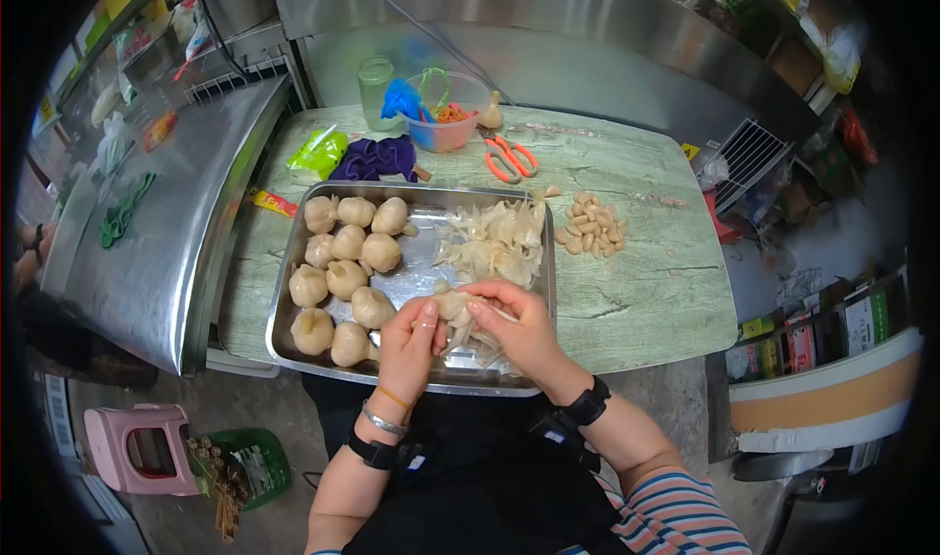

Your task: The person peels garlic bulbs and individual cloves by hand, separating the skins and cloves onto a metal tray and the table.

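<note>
Over the front part of a metal tray (411, 387), my left hand (413, 338) and my right hand (514, 322) meet, fingers closed on a pale piece of garlic (453, 307) between them. Several whole garlic bulbs (348, 244) fill the tray's left side. Loose garlic skins (499, 237) lie in a heap at its right, and more skins are under my hands. Just right of the tray, on the table, is a pile of separate cloves (592, 226).
Behind the tray are a purple cloth (377, 159), a green packet (318, 152), a glass jar (376, 93), a plastic bowl (448, 115) and orange-handled scissors (509, 158). A steel counter (166, 222) stands left. A pink stool (142, 447) is on the floor.
</note>
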### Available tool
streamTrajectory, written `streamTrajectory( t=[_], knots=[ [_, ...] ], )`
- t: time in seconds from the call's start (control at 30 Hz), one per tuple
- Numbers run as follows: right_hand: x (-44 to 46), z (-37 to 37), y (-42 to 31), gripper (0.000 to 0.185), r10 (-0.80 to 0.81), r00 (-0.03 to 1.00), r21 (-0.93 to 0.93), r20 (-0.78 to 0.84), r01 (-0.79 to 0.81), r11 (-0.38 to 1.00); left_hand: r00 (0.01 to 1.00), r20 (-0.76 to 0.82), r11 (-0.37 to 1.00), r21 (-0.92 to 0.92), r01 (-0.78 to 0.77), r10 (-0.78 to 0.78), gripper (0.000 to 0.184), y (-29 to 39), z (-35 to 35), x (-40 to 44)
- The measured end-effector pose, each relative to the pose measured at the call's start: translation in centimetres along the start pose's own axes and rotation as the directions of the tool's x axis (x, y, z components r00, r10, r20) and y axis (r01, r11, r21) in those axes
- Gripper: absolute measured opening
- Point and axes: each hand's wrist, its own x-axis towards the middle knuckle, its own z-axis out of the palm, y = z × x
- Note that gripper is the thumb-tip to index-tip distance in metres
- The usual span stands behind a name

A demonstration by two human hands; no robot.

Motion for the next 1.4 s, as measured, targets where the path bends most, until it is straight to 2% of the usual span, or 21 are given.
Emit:
streamTrajectory(
  t=[0.03,0.07,0.1,0.17,0.23,0.27,0.3,0.33,0.37,0.4,0.5,0.53,0.57,0.6,0.67,0.8,1.0,1.07,1.1,1.17,1.4],
  knots=[
    [0.2,0.1,0.1,0.021,0.156,0.988,0.168,-0.017,-0.151,0.974,1.0,-0.002,0.996,-0.089,0.006,-0.006,0.025,-0.1,0.0,0.1],
    [0.3,0.1,0.4,0.021,0.154,0.988,0.168,-0.014,-0.149,0.974,1.0,-0.004,0.984,-0.177,0.011,-0.012,0.028,-0.2,-0.1,0.2],
    [0.3,0.0,1.1,0.022,0.161,0.986,0.187,-0.041,-0.15,0.971,1.0,-0.006,0.984,-0.177,0.008,-0.009,0.028,0.0,0.0,0.2],
    [0.6,-0.3,1.9,0.023,0.168,0.984,0.207,-0.064,-0.151,0.967,0.998,-0.046,0.934,-0.357,0.016,-0.034,0.031,0.4,0.0,0.1],
    [1.0,-0.8,2.0,0.024,0.173,0.959,0.298,-0.225,-0.102,0.949,0.999,-0.053,0.913,-0.407,-0.01,-0.012,0.032,0.5,-0.5,0.1],
    [1.1,-1.3,1.6,0.025,0.126,0.968,0.177,-0.217,-0.088,0.98,0.998,-0.057,0.889,-0.456,-0.034,0.009,0.033,0.5,-0.7,0.2],
    [1.3,-1.5,1.1,0.025,0.126,0.969,0.175,-0.214,-0.089,0.98,0.998,-0.061,0.888,-0.457,-0.036,0.009,0.033,0.6,-0.7,0.2],
    [1.5,-1.6,0.6,0.025,-0.245,0.955,-0.415,-0.169,0.157,0.896,0.999,-0.039,0.897,-0.442,-0.012,-0.006,0.032,0.6,-0.5,0.3],
    [1.5,-1.7,0.2,0.025,-0.51,0.857,-0.833,0.076,0.336,0.439,1.0,-0.015,0.904,-0.426,0.014,-0.023,0.032,0.6,-0.3,0.3],
    [1.4,-1.6,-0.4,0.025,-0.509,0.857,-0.836,0.077,0.334,0.436,1.0,-0.013,0.903,-0.43,0.016,-0.024,0.032,0.5,-0.3,0.4],
    [1.0,-0.9,-1.1,0.025,-0.481,0.867,-0.757,0.129,0.399,0.517,1.0,0.008,0.947,-0.321,0.013,-0.011,0.027,0.2,0.1,0.2],
    [0.8,-0.3,-0.8,0.025,-0.179,0.983,-0.43,0.03,0.175,0.886,1.0,-0.009,0.959,-0.283,-0.006,0.003,0.026,0.4,0.4,0.1],
    [0.8,0.1,-0.6,0.025,0.15,0.986,-0.01,0.075,-0.149,0.989,0.999,-0.025,0.97,-0.243,-0.028,0.022,0.025,0.5,0.6,0.1],
    [0.7,0.1,-0.3,0.025,0.148,0.986,-0.009,0.073,-0.148,0.989,0.999,-0.022,0.97,-0.241,-0.027,0.023,0.025,0.4,0.5,0.2],
    [0.9,0.2,0.4,0.031,0.158,0.976,0.119,0.153,-0.177,0.977,1.0,0.018,0.956,-0.294,0.003,0.002,0.025,0.0,0.0,0.3],
    [1.0,-0.1,1.0,0.031,0.222,0.968,0.123,0.114,-0.235,0.964,0.999,0.033,0.959,-0.282,0.032,-0.024,0.024,0.3,0.0,0.1],
    [0.9,-0.7,1.9,0.032,0.339,0.932,0.318,0.126,-0.362,0.877,0.999,-0.009,0.991,-0.128,0.034,-0.035,0.022,0.1,0.2,-0.1],
    [1.0,-0.6,1.5,0.024,0.351,0.927,0.38,0.128,-0.373,0.846,0.998,-0.055,0.991,-0.131,0.022,-0.029,0.021,0.1,0.4,0.0],
    [1.0,-0.5,1.6,0.024,0.352,0.927,0.379,0.129,-0.374,0.846,0.998,-0.056,0.991,-0.131,0.022,-0.03,0.021,0.1,0.4,0.0],
    [0.9,-0.3,1.8,0.022,0.24,0.966,0.338,0.098,-0.26,0.905,0.999,-0.051,0.986,-0.166,0.006,-0.015,0.02,0.2,0.2,0.0],
    [0.8,-0.4,1.8,0.022,0.272,0.952,0.375,0.141,-0.305,0.875,1.0,-0.014,0.969,-0.248,0.018,-0.022,0.02,0.4,-0.1,-0.1]
  ],
)
